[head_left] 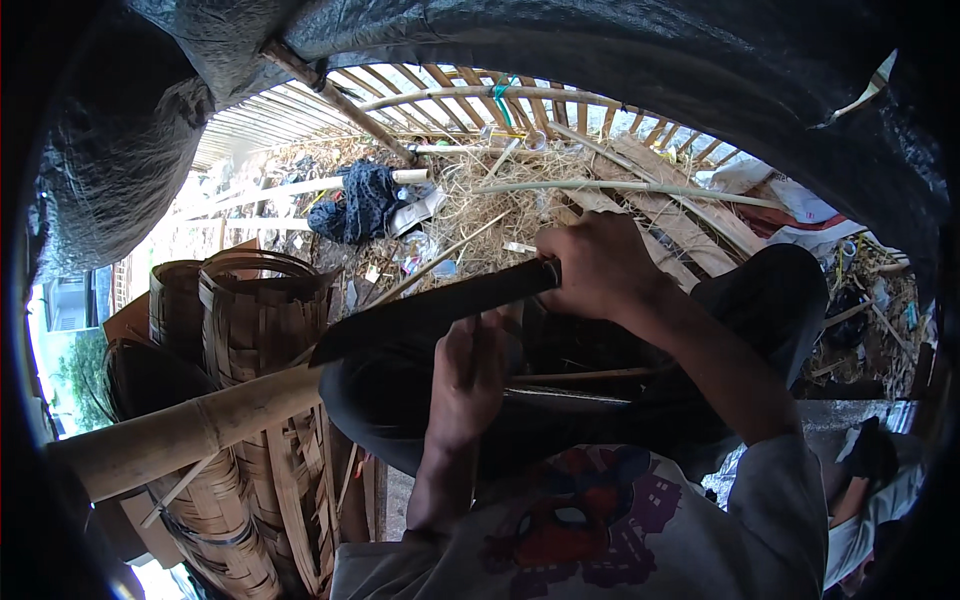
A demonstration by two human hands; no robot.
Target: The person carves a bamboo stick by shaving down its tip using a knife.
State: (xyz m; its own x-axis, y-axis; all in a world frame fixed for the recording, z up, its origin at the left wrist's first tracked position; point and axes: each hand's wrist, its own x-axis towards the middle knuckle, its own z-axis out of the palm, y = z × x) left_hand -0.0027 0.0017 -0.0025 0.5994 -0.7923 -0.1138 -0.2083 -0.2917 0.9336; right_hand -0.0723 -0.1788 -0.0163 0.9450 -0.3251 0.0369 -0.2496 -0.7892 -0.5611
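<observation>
My right hand (603,262) is closed around the handle of a large dark machete (425,315). Its broad blade slants down to the left across my lap, over my left knee. Just under the blade, my left hand (468,385) is closed with its fingers curled. Whatever it grips is mostly hidden by the fingers and blade, so I cannot make it out. A thick bamboo pole (200,430) runs from the lower left up to my left knee, its end near the blade's tip.
Tall woven bamboo baskets (265,330) stand at my left. Ahead lie dry shavings (500,200), wooden planks (670,215), a dark patterned cloth (357,205) and litter. A slatted bamboo fence (450,95) closes the far side, and a dark tarp (600,45) hangs overhead.
</observation>
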